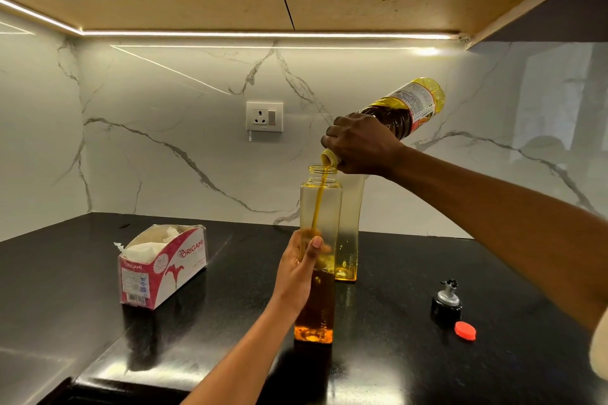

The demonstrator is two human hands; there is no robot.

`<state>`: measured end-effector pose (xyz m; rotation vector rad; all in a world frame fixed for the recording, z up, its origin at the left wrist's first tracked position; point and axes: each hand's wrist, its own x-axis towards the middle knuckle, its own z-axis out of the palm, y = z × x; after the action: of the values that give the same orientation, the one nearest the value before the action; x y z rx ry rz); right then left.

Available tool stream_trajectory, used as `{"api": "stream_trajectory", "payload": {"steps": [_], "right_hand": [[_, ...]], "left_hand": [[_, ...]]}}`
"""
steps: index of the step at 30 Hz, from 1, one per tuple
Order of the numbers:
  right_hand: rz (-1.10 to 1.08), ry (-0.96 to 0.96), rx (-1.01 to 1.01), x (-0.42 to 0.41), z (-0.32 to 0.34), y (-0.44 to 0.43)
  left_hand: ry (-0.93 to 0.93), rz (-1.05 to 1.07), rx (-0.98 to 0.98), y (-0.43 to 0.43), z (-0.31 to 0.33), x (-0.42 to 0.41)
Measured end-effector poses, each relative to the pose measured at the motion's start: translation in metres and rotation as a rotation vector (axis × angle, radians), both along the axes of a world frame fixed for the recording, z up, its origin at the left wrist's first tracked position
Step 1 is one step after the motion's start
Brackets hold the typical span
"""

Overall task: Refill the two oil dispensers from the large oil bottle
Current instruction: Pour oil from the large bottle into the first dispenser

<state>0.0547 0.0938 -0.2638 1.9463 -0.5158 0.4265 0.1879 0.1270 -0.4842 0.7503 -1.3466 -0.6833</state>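
So the person is mid-pour on dispenser number one: the right hand (362, 145) has its fingers curled over the neck end of the large clear plastic oil bottle with the yellow-and-white label (406, 107). The bottle is tipped mouth-down just above the open top of the tall square clear dispenser (320, 207), and a thin amber stream of oil (318, 204) runs straight down inside it. The left hand (297, 268) is wrapped round the dispenser's middle, thumb across the front face, steadying it on the glossy black countertop (394, 355). The oil level looks like roughly a third, right about where the hand sits. The second matching clear dispenser (349, 240) stands just behind, touching or nearly so, with only a little oil at the bottom. Next up is probably watching the level, tipping the bottle back before the neck floods, then shifting over to the rear one. The black-and-silver pourer cap (445, 301) and the small red lid (465, 330) wait off to the right.
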Motion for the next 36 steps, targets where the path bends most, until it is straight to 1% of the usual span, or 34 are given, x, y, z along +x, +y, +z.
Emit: {"api": "stream_trajectory", "payload": {"steps": [21,26,36], "right_hand": [[0.011,0.011,-0.019,0.0005,0.0004,0.0006],[0.006,0.013,-0.005,0.0001,0.0005,0.0001],[-0.005,0.019,0.01,-0.0009,0.0008,-0.0015]], "left_hand": [[0.012,-0.039,0.048,0.0035,0.0015,0.0006],[-0.008,-0.01,0.057,0.0041,0.0021,0.0001],[0.035,-0.049,0.089,0.005,0.0038,0.0003]]}}
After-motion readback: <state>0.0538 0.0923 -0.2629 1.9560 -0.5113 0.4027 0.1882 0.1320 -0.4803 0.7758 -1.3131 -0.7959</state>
